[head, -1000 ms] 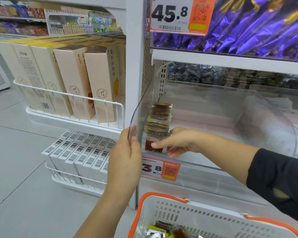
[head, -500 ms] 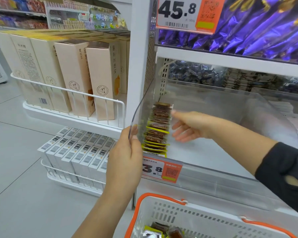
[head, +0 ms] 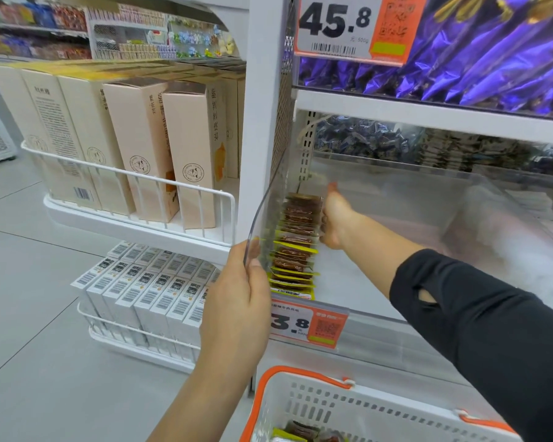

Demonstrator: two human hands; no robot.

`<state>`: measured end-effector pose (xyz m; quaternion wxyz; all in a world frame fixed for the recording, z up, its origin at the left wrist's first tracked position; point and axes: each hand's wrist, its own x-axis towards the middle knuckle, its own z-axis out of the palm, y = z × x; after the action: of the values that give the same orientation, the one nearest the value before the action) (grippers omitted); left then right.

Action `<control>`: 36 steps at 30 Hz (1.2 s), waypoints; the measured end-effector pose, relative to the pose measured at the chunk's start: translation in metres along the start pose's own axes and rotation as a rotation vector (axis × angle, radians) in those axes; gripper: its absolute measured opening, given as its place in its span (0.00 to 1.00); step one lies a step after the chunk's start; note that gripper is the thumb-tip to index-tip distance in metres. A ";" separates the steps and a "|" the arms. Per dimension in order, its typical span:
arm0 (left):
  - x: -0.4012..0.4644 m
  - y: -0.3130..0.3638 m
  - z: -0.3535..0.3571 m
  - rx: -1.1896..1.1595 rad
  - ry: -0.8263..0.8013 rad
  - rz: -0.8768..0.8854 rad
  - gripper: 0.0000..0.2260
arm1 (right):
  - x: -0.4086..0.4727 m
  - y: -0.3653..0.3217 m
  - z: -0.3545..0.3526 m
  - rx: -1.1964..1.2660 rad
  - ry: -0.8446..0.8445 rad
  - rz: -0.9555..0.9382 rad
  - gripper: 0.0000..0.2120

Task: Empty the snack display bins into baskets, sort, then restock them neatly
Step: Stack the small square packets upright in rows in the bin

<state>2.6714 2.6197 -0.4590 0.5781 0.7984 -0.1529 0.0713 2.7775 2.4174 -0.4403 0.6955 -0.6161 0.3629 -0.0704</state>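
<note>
The left hand (head: 237, 301) pinches the near edge of the clear bin lid (head: 270, 199), thumb and fingers pressed on the plastic, holding it lifted. The right hand (head: 336, 218) reaches into the clear display bin (head: 380, 317) and rests against the right side of a neat row of snack packets (head: 296, 247), brown with yellow edges, lined up along the bin's left wall from near to far; its fingers are hidden, so I cannot tell whether they grip. Near, below the bin, stands a white basket (head: 364, 409) with orange handles, a few packets inside. A 3.8 price tag (head: 307, 323) hangs on the bin's front. To the left, beige boxes (head: 141, 145) fill a wire shelf.
</note>
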 end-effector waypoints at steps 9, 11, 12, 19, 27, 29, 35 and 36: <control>-0.002 0.009 -0.010 0.003 -0.083 -0.066 0.20 | -0.084 -0.008 -0.041 -0.057 -0.049 -0.206 0.23; -0.014 0.019 -0.016 0.074 -0.018 0.003 0.23 | -0.135 0.000 -0.063 -0.073 -0.107 -0.387 0.14; -0.024 0.026 -0.020 0.120 0.036 0.129 0.21 | -0.158 0.007 -0.074 -0.071 -0.101 -0.484 0.13; -0.100 0.013 -0.009 0.698 -0.501 1.033 0.13 | -0.222 0.122 -0.126 -0.007 -0.125 -0.655 0.13; -0.179 -0.120 0.080 1.235 -1.291 0.009 0.16 | -0.183 0.356 -0.185 -0.472 -0.024 0.093 0.10; -0.200 -0.145 0.093 1.100 -1.180 -0.191 0.17 | -0.179 0.391 -0.210 -0.688 -0.063 0.224 0.12; -0.234 -0.186 0.128 0.878 -0.958 -0.422 0.32 | -0.157 0.431 -0.252 -0.563 0.384 0.323 0.19; -0.234 -0.190 0.134 0.871 -0.906 -0.414 0.32 | -0.150 0.436 -0.258 -0.541 0.500 0.296 0.22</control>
<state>2.5037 2.5853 -0.7410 0.0825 0.9232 -0.1813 -0.3287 2.3636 2.3918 -0.7680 0.4010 -0.6818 0.6115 -0.0190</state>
